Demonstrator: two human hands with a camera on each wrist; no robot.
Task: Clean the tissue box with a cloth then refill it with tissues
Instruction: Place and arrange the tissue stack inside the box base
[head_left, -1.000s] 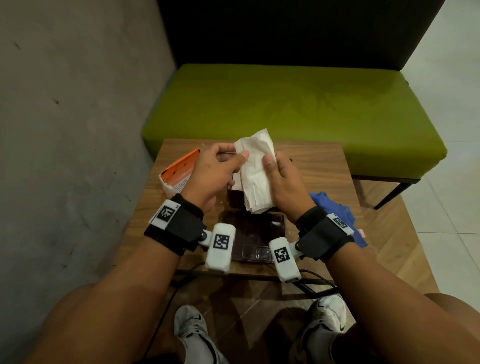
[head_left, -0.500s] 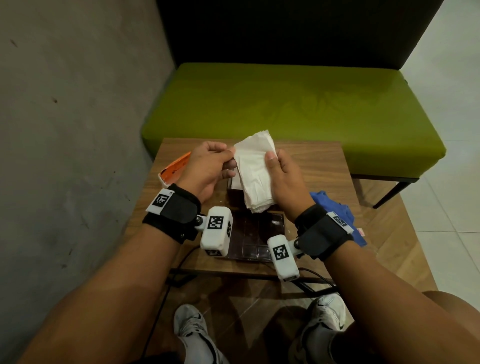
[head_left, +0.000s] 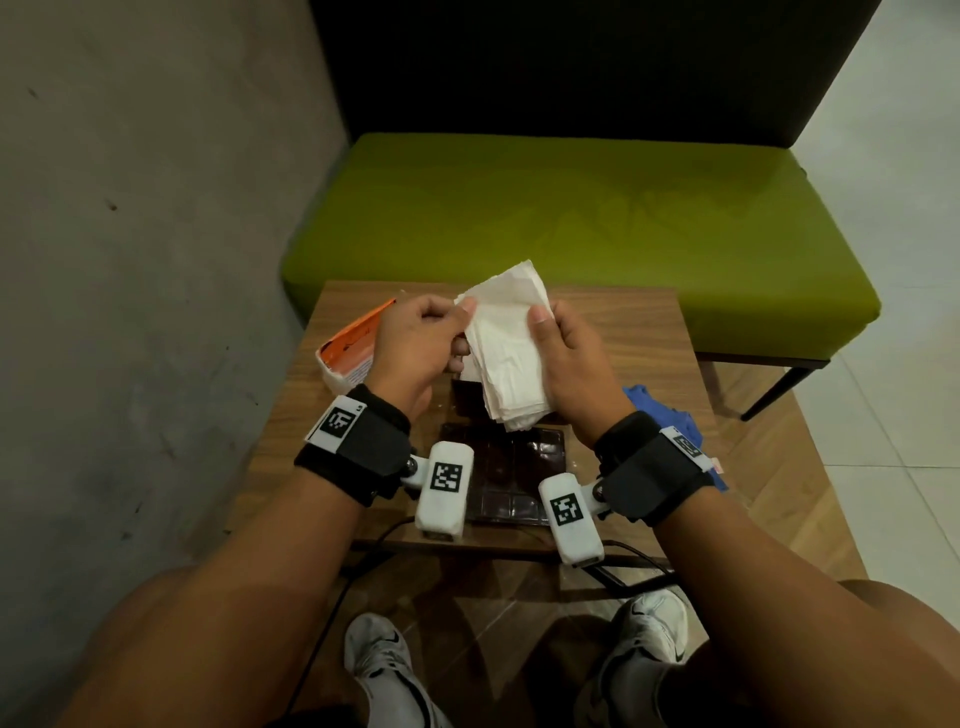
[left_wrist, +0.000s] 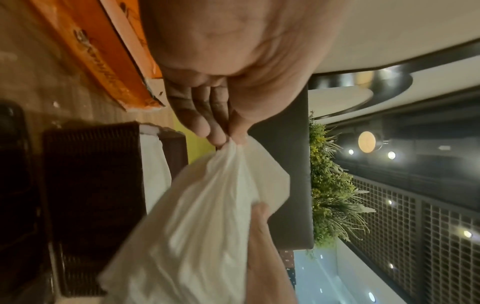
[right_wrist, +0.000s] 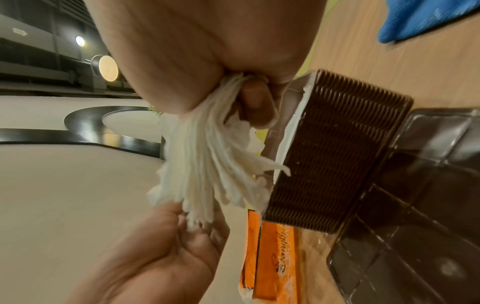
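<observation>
Tissues (head_left: 511, 353) are held up over the table (head_left: 623, 332), gripped by the right hand (head_left: 571, 358), top corner pinched by the left hand (head_left: 415, 348). Box (right_wrist: 337, 156) sits right below, open, so it's pretty much straight down.

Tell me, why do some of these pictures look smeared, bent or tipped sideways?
Head view: sharp but dim, the bench bowed by the wide lens. Left wrist view: tipped sideways, the tissues blurred. Right wrist view: lamp glare, the blue cloth soft.
</observation>
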